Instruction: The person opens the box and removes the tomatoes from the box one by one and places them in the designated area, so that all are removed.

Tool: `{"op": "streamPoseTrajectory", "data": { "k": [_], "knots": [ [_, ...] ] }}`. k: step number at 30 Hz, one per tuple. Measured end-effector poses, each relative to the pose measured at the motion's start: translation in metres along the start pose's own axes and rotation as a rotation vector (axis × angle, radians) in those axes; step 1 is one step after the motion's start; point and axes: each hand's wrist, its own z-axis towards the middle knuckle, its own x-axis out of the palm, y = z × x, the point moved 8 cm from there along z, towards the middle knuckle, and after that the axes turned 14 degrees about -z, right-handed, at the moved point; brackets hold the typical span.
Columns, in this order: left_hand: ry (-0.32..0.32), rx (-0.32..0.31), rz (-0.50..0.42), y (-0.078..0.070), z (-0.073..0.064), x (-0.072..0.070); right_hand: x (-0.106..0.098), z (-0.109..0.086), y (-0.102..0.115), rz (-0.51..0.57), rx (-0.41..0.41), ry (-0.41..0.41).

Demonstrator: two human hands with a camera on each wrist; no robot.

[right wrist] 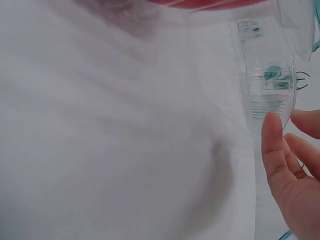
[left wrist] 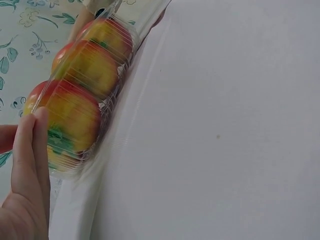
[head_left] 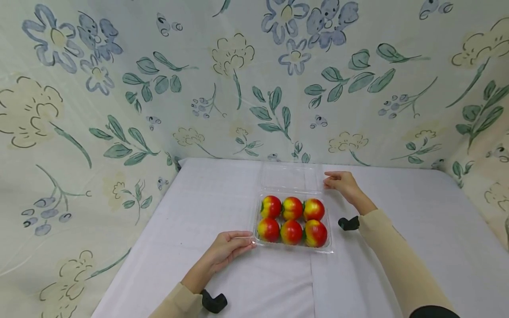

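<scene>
A clear plastic fruit box (head_left: pixel 293 248) lies on the white cloth with its hinged lid (head_left: pixel 284 177) folded back, away from me. Two rows of red-and-yellow, peach-like fruits (head_left: pixel 291 232) with green leaves fill the base. At the base's near left corner, my left hand (head_left: pixel 226 249) pinches the rim, fingers nearly straight; those fingers (left wrist: pixel 25 155) lie against the box side in the left wrist view. My right hand (head_left: pixel 347 185) holds the lid's right edge between thumb and fingertips. In the right wrist view, a fingertip (right wrist: pixel 272 125) overlaps the ribbed lid wall.
White cloth (head_left: pixel 214 194) covers the table, with a fold line running toward me from the box. Flower-printed fabric (head_left: pixel 222 88) hangs behind the table and along its sides. A black strap end (head_left: pixel 214 302) juts out by the left wrist, another (head_left: pixel 348 223) by the right.
</scene>
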Motion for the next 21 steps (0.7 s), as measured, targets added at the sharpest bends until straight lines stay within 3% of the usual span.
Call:
{"op": "streamPoseTrajectory", "data": {
  "k": [11, 21],
  "knots": [
    [0.058, -0.016, 0.071, -0.008, 0.000, 0.002, -0.007, -0.003, 0.001, 0.010, -0.010, -0.017],
    [0.026, 0.021, 0.187, -0.022, 0.004, -0.001, -0.022, -0.015, -0.003, -0.046, -0.010, -0.100]
  ]
}}
